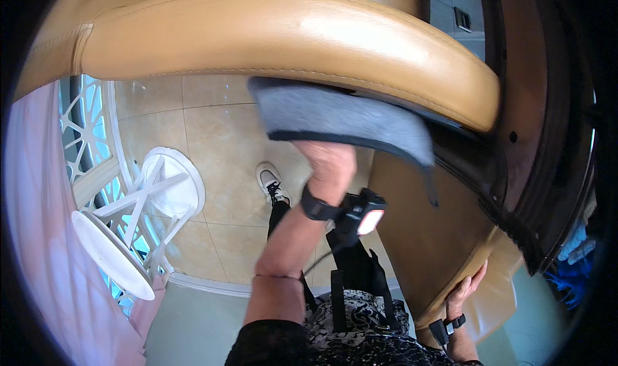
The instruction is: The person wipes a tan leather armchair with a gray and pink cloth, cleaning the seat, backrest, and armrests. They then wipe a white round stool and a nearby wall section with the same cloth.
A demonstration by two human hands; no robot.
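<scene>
My left hand reaches up inside or behind a blurred grey cloth cover with black edging. The wrist shows, but the fingers are hidden by the fabric. The cloth hangs against the lower edge of a stitched tan leather padded roll, and a narrow dark strip dangles from its right end. Lower right, my right hand grips the edge of a large tan leather panel, thumb and fingers stretched along it. Each wrist wears a black strap, and a small camera with a lit screen sits at the left one.
To the left, a white round stool lies tipped over near a white lattice screen and a pink curtain. Beige tiles cover the floor. Dark brown leather rises at the right, with blue fluffy material beyond.
</scene>
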